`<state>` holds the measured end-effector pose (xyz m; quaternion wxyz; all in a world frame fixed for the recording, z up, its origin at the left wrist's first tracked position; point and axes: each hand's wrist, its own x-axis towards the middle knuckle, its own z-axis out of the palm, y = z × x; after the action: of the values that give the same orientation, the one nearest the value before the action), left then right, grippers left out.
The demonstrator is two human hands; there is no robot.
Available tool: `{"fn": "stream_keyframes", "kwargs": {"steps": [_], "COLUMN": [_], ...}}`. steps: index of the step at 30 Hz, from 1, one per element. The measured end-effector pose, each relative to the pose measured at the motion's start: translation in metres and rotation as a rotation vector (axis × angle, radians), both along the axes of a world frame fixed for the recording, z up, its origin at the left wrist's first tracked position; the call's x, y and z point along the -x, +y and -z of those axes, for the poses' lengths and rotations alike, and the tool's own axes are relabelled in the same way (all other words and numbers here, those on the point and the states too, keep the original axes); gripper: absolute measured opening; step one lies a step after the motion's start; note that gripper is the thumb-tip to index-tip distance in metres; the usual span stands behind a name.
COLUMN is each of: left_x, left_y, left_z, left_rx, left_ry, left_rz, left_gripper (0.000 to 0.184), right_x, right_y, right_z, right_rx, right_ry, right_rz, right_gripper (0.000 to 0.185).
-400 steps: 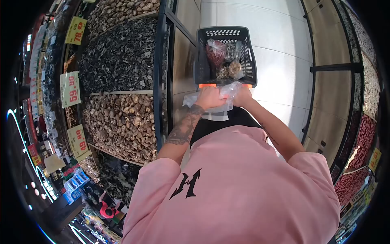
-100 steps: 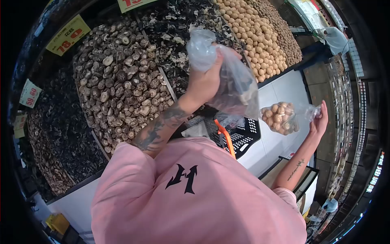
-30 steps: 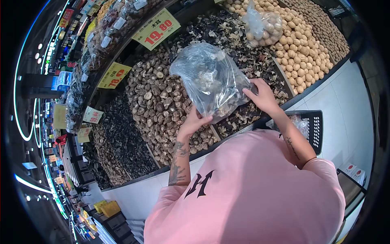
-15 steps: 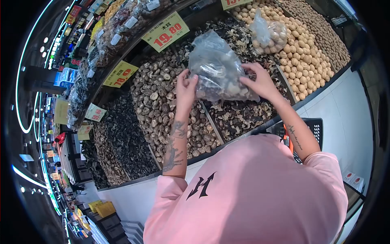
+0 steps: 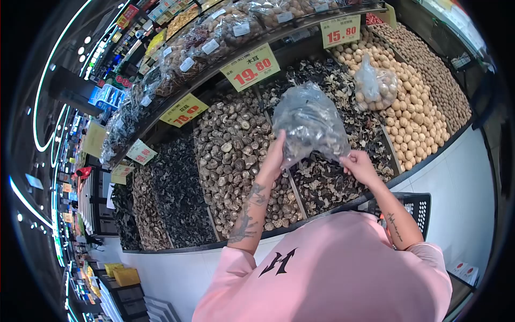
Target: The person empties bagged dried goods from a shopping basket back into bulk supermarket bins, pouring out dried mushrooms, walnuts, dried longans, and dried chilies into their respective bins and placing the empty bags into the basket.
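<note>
A clear plastic bag (image 5: 310,121) hangs between my hands above the bin of dried black fungus (image 5: 327,185). Dark pieces show through its film, but whether they lie inside or behind it I cannot tell. My left hand (image 5: 275,156) grips the bag's lower left side, thumb showing along the edge. At the lower right corner, my right hand (image 5: 360,167) pinches the film between thumb and fingers. Dried shiitake mushrooms (image 5: 236,155) fill the bin just left of the bag.
A tied bag of round nuts (image 5: 375,86) rests on the walnut-like nuts (image 5: 410,115) at the right. Price signs (image 5: 250,67) line the upper shelf, where packaged goods (image 5: 241,32) sit. Beside me at the right stands a black shopping basket (image 5: 416,206).
The view has shifted, so the bins and signs appear lower and further right. My right hand has moved down to the bag's lower corner, and the bag is spread differently.
</note>
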<state>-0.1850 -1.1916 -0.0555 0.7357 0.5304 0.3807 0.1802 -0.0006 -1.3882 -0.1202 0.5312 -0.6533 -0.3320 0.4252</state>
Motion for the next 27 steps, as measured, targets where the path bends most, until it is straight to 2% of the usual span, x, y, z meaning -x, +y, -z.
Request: {"fn": "stream_keyframes", "kwargs": {"steps": [1,3,5,7,8,10,11,14,17,20,21,23,25,27], "left_x": [-0.004,-0.013,-0.023,-0.026,-0.031,-0.036,-0.040,-0.044,-0.044,-0.054,-0.058,-0.069,-0.079,-0.086], "left_y": [0.004,0.031,0.037,0.054,0.053,0.062,0.067,0.060,0.055,0.049,0.044,0.042,0.042,0.041], "left_z": [-0.018,-0.015,-0.044,-0.062,-0.069,-0.062,-0.058,-0.051,-0.045,-0.045,-0.050,-0.053,-0.048,-0.049], "left_rx": [-0.014,-0.090,-0.250,-0.334,-0.371,-0.405,-0.428,-0.373,-0.244,-0.214,-0.234,-0.248,-0.353,-0.389], "left_ry": [-0.025,-0.145,-0.141,-0.126,-0.158,-0.165,-0.159,-0.151,-0.228,-0.227,-0.248,-0.269,-0.307,-0.282], "left_rz": [0.017,-0.026,-0.005,0.107,0.088,0.079,0.074,-0.015,-0.051,-0.041,0.002,0.059,0.137,0.181], "left_gripper": [0.057,0.044,0.034,0.025,0.021,0.021,0.020,0.021,0.023,0.028,0.032,0.036,0.041,0.041], "right_x": [-0.008,-0.031,-0.052,-0.064,-0.073,-0.076,-0.073,-0.050,-0.003,0.020,0.017,0.005,-0.011,-0.029], "right_y": [0.008,0.030,0.052,0.072,0.086,0.100,0.102,0.085,0.047,0.026,0.025,0.022,0.022,0.022], "right_z": [-0.020,-0.049,-0.082,-0.116,-0.118,-0.129,-0.131,-0.113,-0.082,-0.045,-0.038,-0.025,-0.012,0.013], "right_rx": [-0.014,-0.171,-0.272,-0.347,-0.369,-0.395,-0.405,-0.207,-0.075,0.039,0.046,0.035,-0.081,0.077], "right_ry": [-0.030,-0.053,-0.064,-0.030,-0.044,-0.094,-0.224,-0.661,-0.937,-0.894,-0.891,-0.575,-0.575,-0.461], "right_rz": [0.033,0.115,0.190,0.117,0.129,0.131,0.124,0.182,0.208,0.213,0.217,0.240,0.271,0.133], "right_gripper": [0.026,0.039,0.039,0.037,0.036,0.034,0.032,0.035,0.057,0.096,0.096,0.087,0.065,0.050]}}
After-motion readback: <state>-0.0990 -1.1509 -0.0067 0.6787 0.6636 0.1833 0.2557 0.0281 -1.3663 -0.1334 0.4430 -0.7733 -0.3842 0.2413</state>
